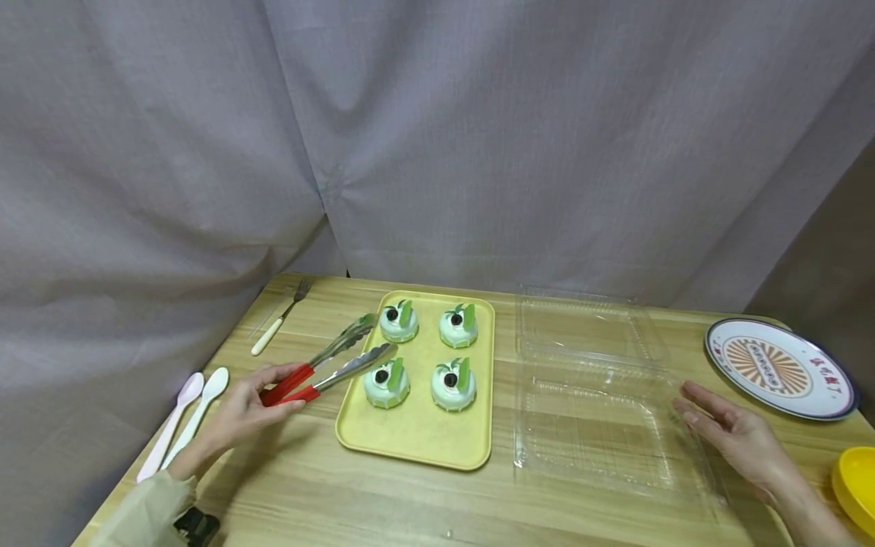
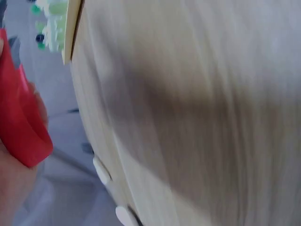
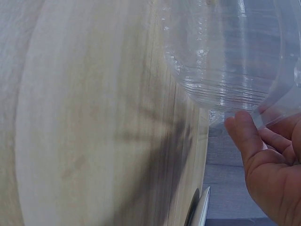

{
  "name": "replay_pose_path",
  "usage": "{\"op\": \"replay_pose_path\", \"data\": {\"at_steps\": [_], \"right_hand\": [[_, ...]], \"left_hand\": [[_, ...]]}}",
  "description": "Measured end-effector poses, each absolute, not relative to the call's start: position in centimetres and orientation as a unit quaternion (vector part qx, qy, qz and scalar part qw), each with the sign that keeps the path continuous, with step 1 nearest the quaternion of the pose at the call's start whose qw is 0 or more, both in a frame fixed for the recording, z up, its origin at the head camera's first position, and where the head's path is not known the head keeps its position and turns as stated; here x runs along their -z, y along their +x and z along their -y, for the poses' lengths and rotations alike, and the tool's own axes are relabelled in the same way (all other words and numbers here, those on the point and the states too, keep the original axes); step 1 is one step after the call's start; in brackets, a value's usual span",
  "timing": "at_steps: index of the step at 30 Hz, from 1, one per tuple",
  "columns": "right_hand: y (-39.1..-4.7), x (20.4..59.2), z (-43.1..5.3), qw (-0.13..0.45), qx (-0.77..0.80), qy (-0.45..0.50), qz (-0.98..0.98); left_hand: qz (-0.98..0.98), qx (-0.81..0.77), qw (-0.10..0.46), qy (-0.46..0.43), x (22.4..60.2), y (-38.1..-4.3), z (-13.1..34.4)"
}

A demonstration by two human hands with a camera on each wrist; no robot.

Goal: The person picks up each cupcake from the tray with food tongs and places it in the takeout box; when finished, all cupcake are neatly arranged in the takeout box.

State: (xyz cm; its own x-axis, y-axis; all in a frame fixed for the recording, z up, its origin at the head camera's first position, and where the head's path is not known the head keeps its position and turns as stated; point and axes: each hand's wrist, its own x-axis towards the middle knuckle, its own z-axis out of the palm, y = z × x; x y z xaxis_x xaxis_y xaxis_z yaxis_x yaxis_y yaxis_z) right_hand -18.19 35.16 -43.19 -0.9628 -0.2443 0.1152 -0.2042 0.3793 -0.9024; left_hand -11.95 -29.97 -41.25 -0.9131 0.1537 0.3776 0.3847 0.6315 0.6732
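Note:
My left hand (image 1: 246, 406) holds metal tongs (image 1: 352, 365) by their red handles. Their arms are spread, with the tips beside the left cakes at the yellow tray's (image 1: 417, 448) left edge. In the left wrist view, a red handle (image 2: 23, 127) fills the left side. Several pale green cakes (image 1: 453, 386) with dark round toppings and green slices sit on the tray. At the right, a clear plastic container (image 1: 595, 425) lies with its lid (image 1: 581, 327) folded back. My right hand (image 1: 738, 441) pinches the container's right edge, with thumb and fingers around the plastic in the right wrist view.
A fork (image 1: 280, 319) with a pale handle lies at the back left. Pink (image 1: 171, 425) and white (image 1: 198, 418) spoons lie along the left edge. A patterned plate (image 1: 820, 357) and a yellow bowl (image 1: 857, 486) stand at the right. Grey curtain (image 1: 478, 152) hangs behind the table.

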Motion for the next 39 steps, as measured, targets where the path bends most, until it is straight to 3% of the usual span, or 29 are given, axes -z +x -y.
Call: {"op": "replay_pose_path", "data": {"at_steps": [8,17,39], "right_hand": [[-18.1,43.1,-35.1,0.016,0.527,-0.133,-0.839],[-18.1,43.1,-35.0,0.017,0.511,-0.123,-0.851],[-18.0,42.9,-34.9,0.018,0.503,-0.118,-0.856]], "left_hand": [[0.891,0.356,0.144,-0.243,40.7,-12.3,32.1],[0.888,0.324,0.147,-0.29,40.7,-12.9,32.5],[0.923,0.27,0.09,-0.26,40.0,-13.6,32.4]]}}
